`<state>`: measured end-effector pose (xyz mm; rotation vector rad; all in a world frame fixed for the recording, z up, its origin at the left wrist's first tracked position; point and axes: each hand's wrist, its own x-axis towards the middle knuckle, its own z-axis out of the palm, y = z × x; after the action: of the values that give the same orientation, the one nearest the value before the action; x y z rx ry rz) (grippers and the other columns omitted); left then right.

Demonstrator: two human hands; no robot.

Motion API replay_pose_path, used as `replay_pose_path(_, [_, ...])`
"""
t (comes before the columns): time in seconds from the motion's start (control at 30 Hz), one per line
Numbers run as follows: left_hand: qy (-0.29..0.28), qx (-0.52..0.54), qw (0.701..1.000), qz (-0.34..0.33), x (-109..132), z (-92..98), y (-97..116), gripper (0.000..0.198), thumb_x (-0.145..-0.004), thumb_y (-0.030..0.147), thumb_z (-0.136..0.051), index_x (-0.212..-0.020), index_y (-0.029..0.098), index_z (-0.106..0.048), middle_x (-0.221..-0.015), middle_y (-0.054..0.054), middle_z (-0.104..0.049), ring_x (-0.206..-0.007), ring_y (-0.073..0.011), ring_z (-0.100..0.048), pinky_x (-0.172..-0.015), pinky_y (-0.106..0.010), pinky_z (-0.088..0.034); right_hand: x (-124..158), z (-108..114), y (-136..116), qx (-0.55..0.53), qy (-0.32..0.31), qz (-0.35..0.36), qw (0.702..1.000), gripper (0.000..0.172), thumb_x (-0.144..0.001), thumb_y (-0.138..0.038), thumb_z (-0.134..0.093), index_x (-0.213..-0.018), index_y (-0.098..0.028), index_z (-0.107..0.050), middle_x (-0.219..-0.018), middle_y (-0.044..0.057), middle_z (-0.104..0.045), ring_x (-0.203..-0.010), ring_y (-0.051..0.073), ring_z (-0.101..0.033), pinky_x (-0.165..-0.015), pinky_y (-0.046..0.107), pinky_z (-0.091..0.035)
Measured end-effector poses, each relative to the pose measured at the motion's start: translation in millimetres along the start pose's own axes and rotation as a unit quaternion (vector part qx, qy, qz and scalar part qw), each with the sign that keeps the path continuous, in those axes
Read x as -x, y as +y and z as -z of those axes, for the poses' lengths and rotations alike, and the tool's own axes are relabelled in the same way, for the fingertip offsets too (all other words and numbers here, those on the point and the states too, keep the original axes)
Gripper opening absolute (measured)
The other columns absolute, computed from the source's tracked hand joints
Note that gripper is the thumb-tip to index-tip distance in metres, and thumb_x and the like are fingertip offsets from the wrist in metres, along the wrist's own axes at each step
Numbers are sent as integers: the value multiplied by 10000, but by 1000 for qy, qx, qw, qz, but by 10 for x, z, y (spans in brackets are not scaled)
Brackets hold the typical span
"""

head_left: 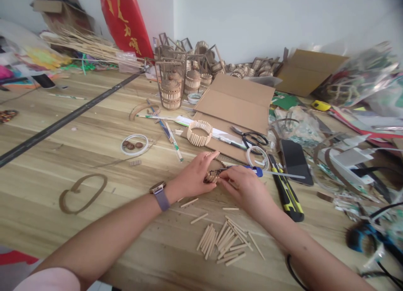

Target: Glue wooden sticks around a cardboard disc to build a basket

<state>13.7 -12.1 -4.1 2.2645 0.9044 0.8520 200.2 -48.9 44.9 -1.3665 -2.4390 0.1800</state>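
My left hand (197, 173), with a watch on its wrist, curls around a brown ring with short wooden sticks (211, 179) along its near side. My right hand (244, 184) is closed, thumb and fingertips pinching at a stick on that ring's near right edge. Beyond the right knuckles shows a blue tool (257, 171) with a whitish translucent rod sticking out to the right; the hand hides much of it. Loose wooden sticks (225, 238) lie heaped on the table near me. Just past my hands stands a ring of pale sticks (199, 133).
Right of my hands lie a yellow-black utility knife (287, 190), a phone (296, 161), black scissors (252, 136) and a tape roll (257, 157). Cardboard (234, 102) lies behind. Another white roll (134, 144) encircles brown beads. Lantern-like stick items (171, 92) stand at the back.
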Motion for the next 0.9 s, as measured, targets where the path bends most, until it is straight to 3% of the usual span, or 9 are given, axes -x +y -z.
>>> replay_pose_path(0.27, [-5,-14,1000,4,-12,0,3,880,-707,151,-681,-1449,173,-209,-1393,-183,-368,-1346,-331,-342,-1115,-547,-308,-1,-31,-15,21,-11,-2,1000,85,-862,-182,-591,-815,-181,-663,-789,62,-695,-749,208,-623,-663,314,-418])
replay_pose_path(0.57, [-3,-7,1000,2,-12,18,29,907,-703,158,-702,-1449,219,-190,-1395,-165,-371,-1344,-333,-349,-1105,-566,-313,-32,-27,-54,46,-7,13,999,93,-865,-174,-594,-804,-188,-663,-762,51,-682,-728,196,-618,-635,298,-377])
replay_pose_path(0.77, [-10,-21,1000,5,-12,14,28,842,-730,174,-675,-1434,135,-217,-1392,-204,-375,-1348,-332,-346,-1120,-541,-311,-44,-9,-30,33,-18,25,999,102,-869,-170,-588,-839,-186,-684,-763,53,-693,-731,202,-630,-652,308,-415])
replay_pose_path(0.9, [-4,-23,1000,0,-7,13,24,847,-727,169,-676,-1439,158,-216,-1403,-188,-373,-1358,-324,-334,-1127,-529,-308,17,98,31,42,-14,7,999,114,-873,-200,-573,-931,-173,-666,-818,74,-695,-773,221,-639,-673,324,-450])
